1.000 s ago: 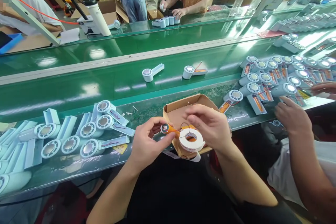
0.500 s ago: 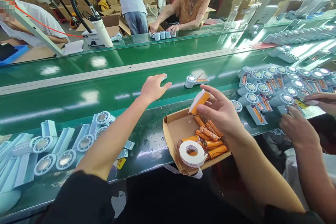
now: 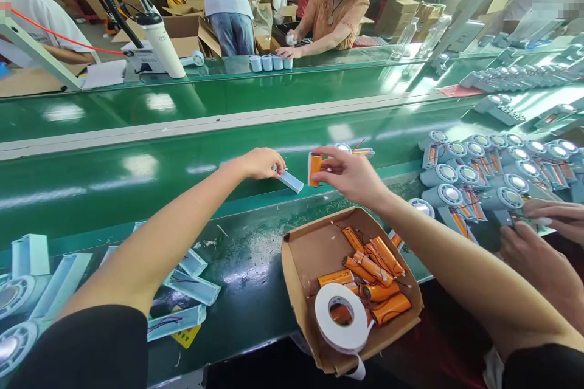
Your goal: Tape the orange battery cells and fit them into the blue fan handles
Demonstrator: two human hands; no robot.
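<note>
My left hand (image 3: 263, 164) is closed on one end of a light-blue plastic housing (image 3: 291, 182) over the green belt; the rest of this part is hidden behind the fingers. Between the thumb and fingers of my right hand (image 3: 349, 173) is an orange battery (image 3: 314, 169), upright, with a white strip along its left side. The battery hangs just right of the housing, apart from it. Below my right hand, a cardboard box (image 3: 296, 292) holds several orange batteries (image 3: 374, 267) with dark wires and a roll of white tape (image 3: 322, 322).
Light-blue housings (image 3: 191, 285) lie at the left, partly under my left forearm. Rows of housings with batteries (image 3: 474, 170) fill the right side, where a co-worker's hands (image 3: 538, 237) work. Across the belt (image 3: 246, 134), another person handles small light-blue cylinders (image 3: 271, 63).
My left hand has gone from fingers apart to closed on the housing and come lower. My right hand has carried the battery left, away from above the box, towards the housing.
</note>
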